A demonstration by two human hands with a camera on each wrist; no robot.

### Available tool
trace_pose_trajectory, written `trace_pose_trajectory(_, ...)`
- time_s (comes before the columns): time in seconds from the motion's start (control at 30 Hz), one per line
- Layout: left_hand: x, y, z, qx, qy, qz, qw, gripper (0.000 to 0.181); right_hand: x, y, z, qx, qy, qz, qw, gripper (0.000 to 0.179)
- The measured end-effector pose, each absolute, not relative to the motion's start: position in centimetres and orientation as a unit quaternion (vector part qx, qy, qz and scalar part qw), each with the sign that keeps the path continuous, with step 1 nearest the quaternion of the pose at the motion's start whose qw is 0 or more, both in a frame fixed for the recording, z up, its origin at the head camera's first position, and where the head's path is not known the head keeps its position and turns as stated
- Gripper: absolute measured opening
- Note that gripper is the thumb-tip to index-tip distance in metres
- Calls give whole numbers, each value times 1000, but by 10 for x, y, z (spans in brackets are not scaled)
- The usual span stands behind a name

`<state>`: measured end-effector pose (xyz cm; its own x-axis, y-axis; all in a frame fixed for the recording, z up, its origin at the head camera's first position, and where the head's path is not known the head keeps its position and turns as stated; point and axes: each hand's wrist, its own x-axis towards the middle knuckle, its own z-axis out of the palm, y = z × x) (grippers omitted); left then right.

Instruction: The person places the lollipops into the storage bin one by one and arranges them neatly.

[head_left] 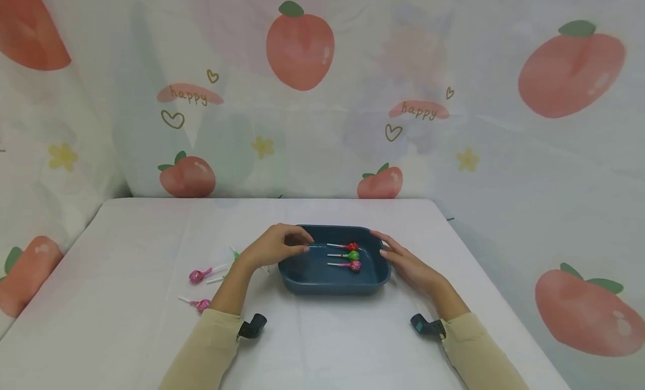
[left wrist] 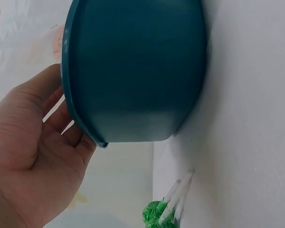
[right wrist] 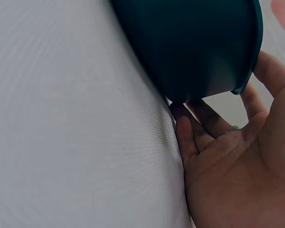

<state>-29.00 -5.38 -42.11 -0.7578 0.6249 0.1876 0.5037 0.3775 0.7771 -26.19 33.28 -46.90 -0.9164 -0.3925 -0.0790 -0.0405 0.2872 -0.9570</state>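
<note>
In the head view a dark blue rectangular bin (head_left: pixel 327 286) stands on the table with three wrapped lollipops inside: a red lollipop (head_left: pixel 353 247), a green lollipop (head_left: pixel 354 255) and a pink lollipop (head_left: pixel 355 265), sticks pointing left. My left hand (head_left: pixel 269 247) reaches over the bin's left rim, thumb and index fingertips close together inside it. I cannot tell whether a thing is between them; the rim hides the fingertips in the left wrist view. On the opposite side, my right hand (head_left: pixel 413 267) rests extended fingers against the bin's right rim and outer wall.
Left of the bin lie more lollipops: a pink lollipop (head_left: pixel 196 276), another pink lollipop (head_left: pixel 202 305) nearer me, and green lollipops (left wrist: pixel 156 213) partly hidden by the left arm in the head view. A peach-print cloth (head_left: pixel 322 132) hangs behind the white-covered table (head_left: pixel 322 345).
</note>
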Motion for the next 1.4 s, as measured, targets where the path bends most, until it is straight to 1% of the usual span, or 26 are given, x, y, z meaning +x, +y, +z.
trace_pose_trajectory(0.2,-290,-62,-421,316,827,461,64,25,-261,331,-469,-136,790,-577,153,56)
trace_pose_trajectory(0.4,-293,-65,-421,315,826,463,60,25,-261,331,-469,-144,788,-578,152,55)
trace_pose_trajectory(0.6,-295,-73,-418,309,834,457,31,22,-261,332,-469,-141,789,-578,151,55)
trace_pose_trajectory(0.8,-298,-85,-419,281,838,468,7,18,-263,332,-471,-141,792,-575,149,56)
trace_pose_trajectory(1.4,-305,-114,-434,237,857,457,20,22,-262,331,-468,-143,791,-576,149,55)
